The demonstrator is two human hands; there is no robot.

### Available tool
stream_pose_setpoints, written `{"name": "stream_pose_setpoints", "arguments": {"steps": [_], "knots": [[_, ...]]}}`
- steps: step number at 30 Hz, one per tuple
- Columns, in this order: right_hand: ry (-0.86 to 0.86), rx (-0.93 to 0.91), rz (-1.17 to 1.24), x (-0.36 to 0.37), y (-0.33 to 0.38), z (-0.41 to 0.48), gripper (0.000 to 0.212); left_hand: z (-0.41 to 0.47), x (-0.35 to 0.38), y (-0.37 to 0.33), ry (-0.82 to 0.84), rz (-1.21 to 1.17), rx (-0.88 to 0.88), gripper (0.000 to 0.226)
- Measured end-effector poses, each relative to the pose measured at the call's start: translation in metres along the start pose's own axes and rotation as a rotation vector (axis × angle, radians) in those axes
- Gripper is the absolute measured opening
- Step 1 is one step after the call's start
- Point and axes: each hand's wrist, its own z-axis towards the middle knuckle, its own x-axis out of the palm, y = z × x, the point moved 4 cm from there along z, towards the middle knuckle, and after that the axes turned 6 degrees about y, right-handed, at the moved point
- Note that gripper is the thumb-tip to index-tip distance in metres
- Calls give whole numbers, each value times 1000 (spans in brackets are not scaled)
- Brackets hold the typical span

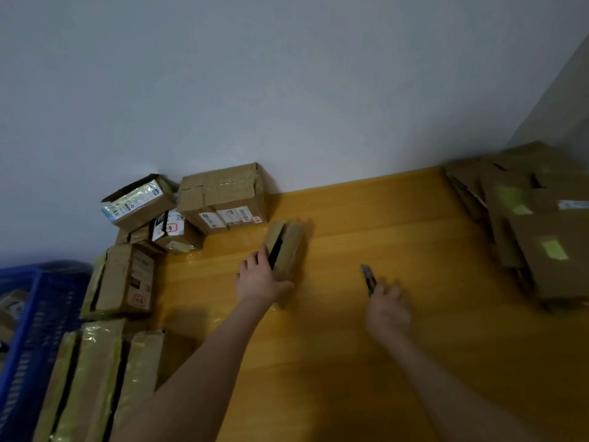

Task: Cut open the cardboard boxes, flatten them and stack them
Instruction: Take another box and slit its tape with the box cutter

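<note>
Fingers point(263, 254) of left hand point(259, 279) curled over near end of small box point(288, 247), thumb pressed along its side, tips right beside a dark gap between the top flaps. Right fingers point(393, 290) of right hand point(387, 309) clenched round knife point(369, 277), blade out, tip aimed away, off to the right of the box and well apart from it, over bare table point(398, 218); touching the wood or not, impossible to tell. Beyond the left fingertips, more taped boxes point(223, 199) heaped against the wall. Left of that wrist, further ones and a blue crate point(28, 314). Far out past the knife hand, flattened stack point(541, 244). Risks, as judged: left fingertips lying almost on the line to be cut, so easily nicked by a stroke drawn toward the wrist; light box apt to skid on slick wood under blade pressure, with only one end pinned; exposed blade passing close to a bare forearm on the way across. Left arm stretched forward, palm down, wrist straight. Right arm in from the lower right, back of hand up, blurred.
</note>
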Motion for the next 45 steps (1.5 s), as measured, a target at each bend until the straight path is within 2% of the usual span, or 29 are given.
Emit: {"name": "stream_pose_setpoints", "arguments": {"steps": [6, 8, 10, 13, 16, 18, 22, 24, 26, 31, 34, 37, 40, 42, 45], "knots": [[36, 0, 95, 16, 5, -14, 55, -3, -2, 21, 144, -307, -46, 103], [50, -39, 211, 14, 25, -21, 53, -3, -10, 35, 164, -537, -63, 96], [73, -74, 482, 8, 52, -32, 48, -7, -18, 52, 204, -861, -97, 85], [120, -79, 1078, 0, 94, -54, 40, -17, -33, 75, 346, -1221, -126, 64], [193, -93, 1445, -2, 127, -78, 35, -28, -45, 93, 520, -1356, -60, 51], [258, -82, 1581, -1, 144, -93, 35, -33, -52, 102, 598, -1368, -5, 46], [276, -63, 1737, 5, 163, -115, 38, -41, -60, 118, 619, -1241, 42, 48], [220, -83, 1713, 7, 164, -124, 41, -41, -59, 125, 578, -1095, 74, 55], [149, -120, 1653, 8, 162, -131, 45, -42, -56, 126, 546, -941, 154, 49], [44, -123, 1442, 15, 155, -138, 52, -55, -46, 111, 442, -1043, 162, 33], [69, -87, 1460, 26, 148, -140, 43, -63, -35, 98, 431, -888, 243, 63], [134, -44, 1445, 40, 142, -144, 32, -68, -17, 87, 335, -490, 302, 92], [179, -52, 1473, 48, 139, -146, 30, -73, 4, 78, 249, -117, 244, 120], [192, -31, 1492, 48, 133, -144, 24, -77, 15, 75, 174, 29, 205, 123], [127, 4, 1406, 44, 118, -137, 20, -76, 15, 74, 89, 109, 198, 114]]}}
